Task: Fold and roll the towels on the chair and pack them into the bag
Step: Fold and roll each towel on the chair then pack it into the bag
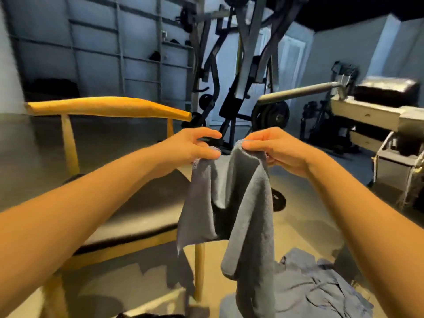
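Towel in hand: a grey terry towel [229, 203] hangs in the air in front of the person, above the chair's front corner, its top edge bunched between the two hands and its lower end drooping toward the floor.
Left hand: the left hand [195, 148] pinches one upper corner between thumb and fingers, closed on the hem.
Right hand: the right hand [275, 148] is closed on the other part of the top edge, fingertips curled over the cloth.
Chair: the wooden chair [110, 109] with a dark seat stands to the left, and its seat looks bare where it shows.
Other towels: a crumpled heap of bluish-grey cloth [321, 285] lies low at the right; whether on the floor or on something is unclear.
Bag: not clearly visible.
Handling: the towel looks light, limp and not slippery; it will sag and twist wherever unsupported.
Where to hold: probably the two top corners, drawn apart until the edge is taut, before laying it flat to fold.
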